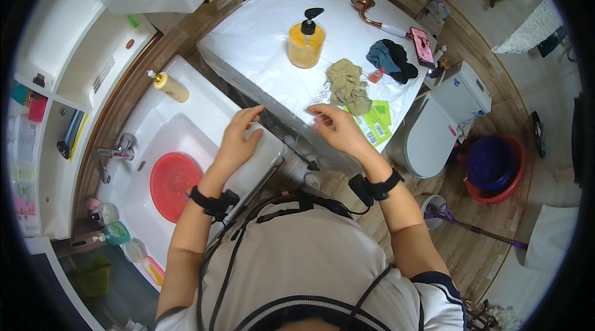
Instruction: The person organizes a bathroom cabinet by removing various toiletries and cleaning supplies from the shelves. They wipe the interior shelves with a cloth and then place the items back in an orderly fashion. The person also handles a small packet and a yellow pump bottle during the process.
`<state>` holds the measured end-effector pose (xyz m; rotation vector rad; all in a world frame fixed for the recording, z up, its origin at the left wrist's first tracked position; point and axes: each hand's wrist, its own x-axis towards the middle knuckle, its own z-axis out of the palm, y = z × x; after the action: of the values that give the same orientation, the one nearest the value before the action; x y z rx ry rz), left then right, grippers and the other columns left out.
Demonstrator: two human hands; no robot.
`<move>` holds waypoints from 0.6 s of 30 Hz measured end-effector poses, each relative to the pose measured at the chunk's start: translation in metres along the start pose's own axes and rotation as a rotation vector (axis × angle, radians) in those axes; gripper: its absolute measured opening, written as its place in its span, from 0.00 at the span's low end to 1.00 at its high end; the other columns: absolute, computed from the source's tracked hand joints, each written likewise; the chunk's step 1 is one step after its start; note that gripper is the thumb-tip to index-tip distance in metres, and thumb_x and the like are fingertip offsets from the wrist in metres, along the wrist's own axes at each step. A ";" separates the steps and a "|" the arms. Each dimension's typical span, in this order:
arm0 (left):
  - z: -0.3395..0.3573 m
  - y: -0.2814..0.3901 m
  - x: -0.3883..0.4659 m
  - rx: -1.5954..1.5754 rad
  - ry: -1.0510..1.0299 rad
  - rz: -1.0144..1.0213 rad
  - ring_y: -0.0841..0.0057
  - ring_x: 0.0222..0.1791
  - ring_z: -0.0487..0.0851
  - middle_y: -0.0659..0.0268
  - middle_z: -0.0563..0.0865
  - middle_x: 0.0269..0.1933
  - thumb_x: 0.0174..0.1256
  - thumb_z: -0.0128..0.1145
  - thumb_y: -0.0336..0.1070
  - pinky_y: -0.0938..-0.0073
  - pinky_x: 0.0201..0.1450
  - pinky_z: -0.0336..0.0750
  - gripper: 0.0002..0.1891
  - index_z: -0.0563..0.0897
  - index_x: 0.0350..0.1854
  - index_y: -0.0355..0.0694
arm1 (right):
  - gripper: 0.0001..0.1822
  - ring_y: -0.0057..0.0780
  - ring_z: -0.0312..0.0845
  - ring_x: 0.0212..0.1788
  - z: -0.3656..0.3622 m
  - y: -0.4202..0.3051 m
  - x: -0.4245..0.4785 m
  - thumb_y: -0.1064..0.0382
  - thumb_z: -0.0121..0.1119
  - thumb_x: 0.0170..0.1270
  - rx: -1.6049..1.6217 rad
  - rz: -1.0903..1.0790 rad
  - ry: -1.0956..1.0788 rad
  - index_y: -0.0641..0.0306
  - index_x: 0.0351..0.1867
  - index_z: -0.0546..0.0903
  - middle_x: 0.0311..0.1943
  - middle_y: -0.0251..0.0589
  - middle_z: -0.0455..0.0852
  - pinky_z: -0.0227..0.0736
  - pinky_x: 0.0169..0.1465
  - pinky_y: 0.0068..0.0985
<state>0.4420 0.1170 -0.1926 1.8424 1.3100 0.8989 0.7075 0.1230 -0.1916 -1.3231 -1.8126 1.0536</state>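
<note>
My left hand hovers over the near right rim of the white sink, empty, with its fingers apart. Over the front edge of the plastic-covered surface, my right hand is also empty, its fingers loosely curled. Close to it lie a crumpled olive cloth and green printed packets. Farther back stands a pump bottle of yellow liquid with a black pump. To its right are bunched dark blue and black cloths and a small red item.
A red basin sits in the sink below the faucet. A cream pump bottle lies tilted on the rim. A copper shower head and a phone rest at the back right. Right of the covered surface is a toilet.
</note>
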 end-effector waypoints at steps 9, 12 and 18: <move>0.059 -0.008 0.051 -0.077 -0.024 -0.107 0.73 0.54 0.78 0.57 0.78 0.57 0.62 0.59 0.24 0.76 0.53 0.73 0.32 0.67 0.70 0.40 | 0.16 0.33 0.83 0.37 -0.019 0.020 -0.011 0.72 0.59 0.58 0.120 0.011 0.100 0.67 0.50 0.81 0.41 0.50 0.86 0.77 0.43 0.26; 0.064 -0.003 0.068 -0.005 0.021 -0.099 0.73 0.54 0.78 0.56 0.76 0.59 0.61 0.62 0.27 0.75 0.53 0.73 0.36 0.63 0.72 0.41 | 0.17 0.33 0.84 0.37 -0.016 0.027 -0.012 0.72 0.59 0.58 0.141 0.029 0.041 0.67 0.51 0.80 0.42 0.50 0.85 0.77 0.43 0.26; 0.065 0.010 0.125 0.078 0.168 0.014 0.58 0.62 0.72 0.47 0.66 0.66 0.56 0.67 0.33 0.65 0.62 0.70 0.46 0.52 0.74 0.36 | 0.18 0.33 0.83 0.38 -0.022 0.022 -0.010 0.73 0.58 0.58 0.137 -0.002 0.021 0.66 0.53 0.79 0.43 0.49 0.85 0.77 0.44 0.26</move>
<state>0.5324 0.2247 -0.2001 1.8703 1.4542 1.0418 0.7386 0.1224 -0.2014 -1.2453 -1.6948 1.1372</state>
